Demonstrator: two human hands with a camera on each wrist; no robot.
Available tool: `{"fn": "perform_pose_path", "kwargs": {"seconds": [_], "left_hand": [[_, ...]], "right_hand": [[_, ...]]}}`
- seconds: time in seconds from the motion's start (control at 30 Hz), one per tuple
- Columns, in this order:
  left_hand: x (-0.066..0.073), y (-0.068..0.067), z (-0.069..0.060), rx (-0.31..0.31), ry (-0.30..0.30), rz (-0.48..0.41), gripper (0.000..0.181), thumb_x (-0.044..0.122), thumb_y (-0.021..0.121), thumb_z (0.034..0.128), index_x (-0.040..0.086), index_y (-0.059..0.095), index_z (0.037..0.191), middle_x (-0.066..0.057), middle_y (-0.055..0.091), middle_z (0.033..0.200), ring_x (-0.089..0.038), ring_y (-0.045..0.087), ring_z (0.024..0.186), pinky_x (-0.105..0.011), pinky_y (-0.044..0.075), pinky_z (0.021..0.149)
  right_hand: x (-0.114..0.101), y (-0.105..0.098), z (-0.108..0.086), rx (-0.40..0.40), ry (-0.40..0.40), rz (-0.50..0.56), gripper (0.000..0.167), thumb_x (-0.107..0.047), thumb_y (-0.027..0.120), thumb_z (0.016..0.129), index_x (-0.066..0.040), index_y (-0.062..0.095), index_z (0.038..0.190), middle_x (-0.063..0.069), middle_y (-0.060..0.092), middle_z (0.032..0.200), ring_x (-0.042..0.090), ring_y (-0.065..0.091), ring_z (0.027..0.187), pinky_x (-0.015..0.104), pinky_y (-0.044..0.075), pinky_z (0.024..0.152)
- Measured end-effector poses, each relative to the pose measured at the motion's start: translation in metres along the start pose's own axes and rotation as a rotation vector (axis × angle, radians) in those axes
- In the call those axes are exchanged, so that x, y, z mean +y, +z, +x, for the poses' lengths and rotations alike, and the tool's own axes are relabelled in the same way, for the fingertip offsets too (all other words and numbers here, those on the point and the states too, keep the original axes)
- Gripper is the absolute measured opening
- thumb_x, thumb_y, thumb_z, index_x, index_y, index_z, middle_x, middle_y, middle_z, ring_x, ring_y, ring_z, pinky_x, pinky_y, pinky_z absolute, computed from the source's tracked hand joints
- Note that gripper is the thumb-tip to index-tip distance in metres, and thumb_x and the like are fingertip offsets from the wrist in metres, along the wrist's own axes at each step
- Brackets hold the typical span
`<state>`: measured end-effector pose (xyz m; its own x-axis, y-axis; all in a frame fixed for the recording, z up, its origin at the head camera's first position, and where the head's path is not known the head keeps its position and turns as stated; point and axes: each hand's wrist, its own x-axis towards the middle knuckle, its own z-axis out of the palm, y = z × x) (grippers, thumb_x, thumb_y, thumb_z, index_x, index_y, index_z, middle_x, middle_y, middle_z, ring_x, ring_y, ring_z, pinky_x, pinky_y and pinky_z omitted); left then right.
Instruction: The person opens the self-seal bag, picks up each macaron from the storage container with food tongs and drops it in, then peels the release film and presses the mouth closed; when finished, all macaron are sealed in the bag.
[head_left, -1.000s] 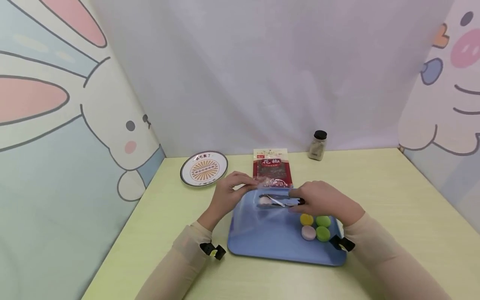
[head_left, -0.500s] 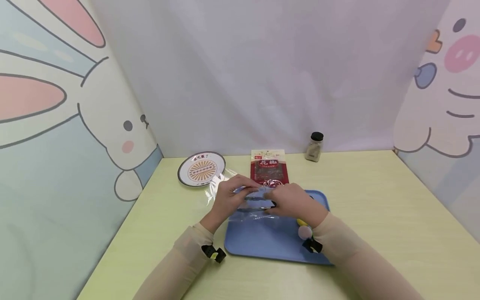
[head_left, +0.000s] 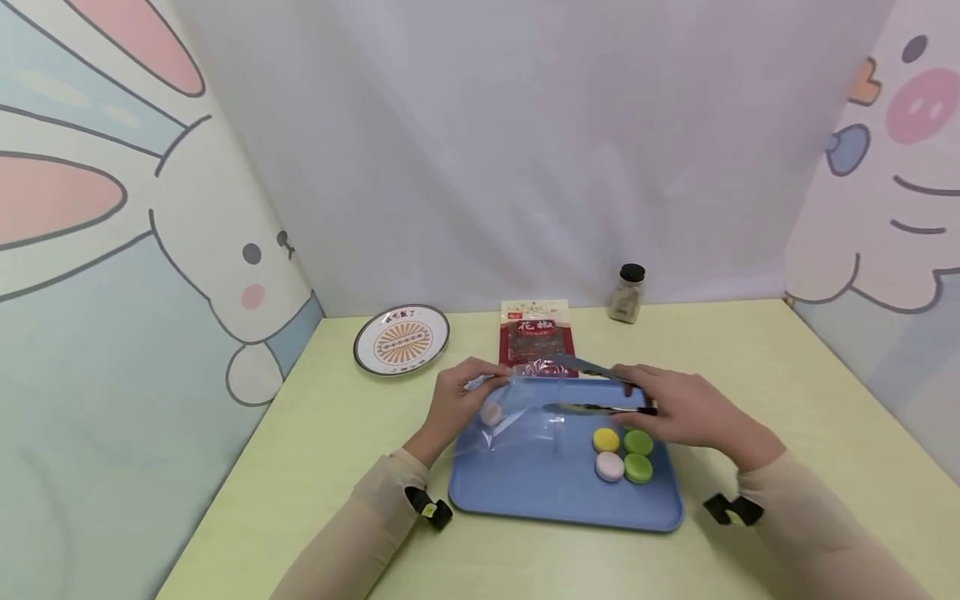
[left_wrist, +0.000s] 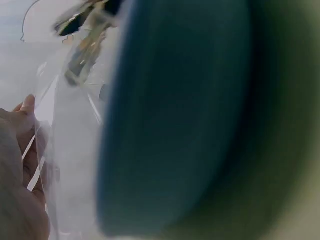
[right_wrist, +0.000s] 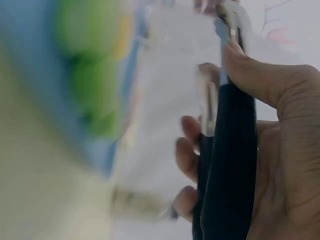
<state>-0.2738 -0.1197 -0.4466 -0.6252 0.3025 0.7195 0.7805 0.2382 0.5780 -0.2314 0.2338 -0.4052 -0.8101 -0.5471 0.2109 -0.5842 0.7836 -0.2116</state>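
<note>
My left hand [head_left: 459, 406] pinches the edge of a clear plastic bag [head_left: 528, 429] above the left part of the blue tray [head_left: 562, 500]. A pale pink macaron [head_left: 491, 414] shows through the plastic, close to the left fingers. To the right, my right hand [head_left: 682, 408] grips black-handled metal tongs [right_wrist: 227, 160], their arms spread apart with nothing between them. Their tips are beside the bag's right end. On the tray's right side lie a yellow macaron [head_left: 606, 440], another pale pink macaron [head_left: 609, 467] and green macarons [head_left: 638, 468].
Behind the tray lies a red spice packet [head_left: 536, 337]. A patterned white plate [head_left: 402, 340] stands at the back left, and a black-lidded jar [head_left: 627, 293] at the back right. A white curtain [head_left: 487, 150] hangs behind the table.
The tongs held the pale pink macaron at the bag, then reached inside it. Now my right hand has drawn them back right, spread apart, and the macaron stays in the bag.
</note>
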Motion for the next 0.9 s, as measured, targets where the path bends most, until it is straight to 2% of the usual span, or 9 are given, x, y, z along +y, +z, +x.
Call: {"fn": "perform_pose_path", "kwargs": {"seconds": [0.07,0.17,0.3,0.4,0.57,0.7,0.9], "left_hand": [[-0.005,0.002,0.0,0.004,0.002,-0.021,0.014,0.004,0.078,0.0866,0.01,0.078,0.1,-0.003,0.076,0.099,-0.018,0.071,0.092,-0.028,0.056,0.082],[-0.01,0.007,-0.002,-0.008,0.001,-0.053,0.015,0.003,0.078,0.0864,0.008,0.077,0.101,-0.004,0.076,0.1,-0.019,0.071,0.096,-0.031,0.056,0.086],[0.004,0.009,-0.001,-0.003,0.011,-0.061,0.018,-0.006,0.076,0.0845,0.001,0.075,0.101,-0.012,0.075,0.101,-0.026,0.071,0.098,-0.032,0.056,0.088],[0.015,0.007,-0.001,0.019,0.007,-0.056,0.019,-0.013,0.075,0.0828,-0.005,0.074,0.1,-0.019,0.074,0.099,-0.031,0.071,0.095,-0.031,0.056,0.087],[0.012,0.007,-0.004,0.014,-0.043,-0.049,0.015,-0.009,0.073,0.0861,-0.002,0.074,0.099,-0.015,0.074,0.098,-0.025,0.071,0.093,-0.029,0.056,0.086],[0.014,0.006,-0.005,0.009,-0.064,-0.049,0.015,-0.009,0.073,0.0868,-0.001,0.075,0.099,-0.012,0.074,0.096,-0.025,0.071,0.095,-0.028,0.056,0.087],[0.013,0.006,-0.012,0.02,-0.012,-0.026,0.017,-0.011,0.073,0.0852,-0.001,0.074,0.099,-0.013,0.073,0.096,-0.027,0.07,0.094,-0.029,0.055,0.087]], "right_hand": [[0.022,0.005,-0.019,0.06,0.028,0.002,0.053,-0.052,0.072,0.09,-0.017,0.059,0.128,-0.013,0.054,0.085,-0.001,0.042,0.059,0.023,0.036,0.049],[0.051,0.014,-0.045,0.101,0.104,-0.019,0.044,-0.051,0.071,0.091,-0.02,0.058,0.12,-0.014,0.047,0.078,-0.001,0.038,0.057,0.024,0.032,0.048],[0.074,0.017,-0.063,0.081,0.192,-0.009,0.043,-0.058,0.069,0.089,-0.025,0.058,0.113,-0.014,0.043,0.071,0.002,0.037,0.056,0.025,0.03,0.048],[0.079,0.016,-0.064,0.076,0.192,-0.036,0.049,-0.063,0.071,0.085,-0.025,0.061,0.113,-0.014,0.042,0.07,0.002,0.037,0.056,0.025,0.03,0.048],[0.081,0.018,-0.067,0.12,0.176,-0.111,0.06,-0.066,0.073,0.081,-0.022,0.063,0.12,-0.016,0.041,0.071,0.002,0.035,0.055,0.026,0.031,0.047],[0.082,0.02,-0.067,0.17,0.181,-0.13,0.065,-0.066,0.075,0.079,-0.021,0.062,0.124,-0.015,0.04,0.074,0.003,0.034,0.054,0.027,0.029,0.045],[0.086,0.035,-0.073,0.243,0.136,-0.108,0.065,-0.06,0.082,0.075,-0.02,0.063,0.124,-0.017,0.042,0.078,0.0,0.032,0.055,0.025,0.028,0.046]]}}
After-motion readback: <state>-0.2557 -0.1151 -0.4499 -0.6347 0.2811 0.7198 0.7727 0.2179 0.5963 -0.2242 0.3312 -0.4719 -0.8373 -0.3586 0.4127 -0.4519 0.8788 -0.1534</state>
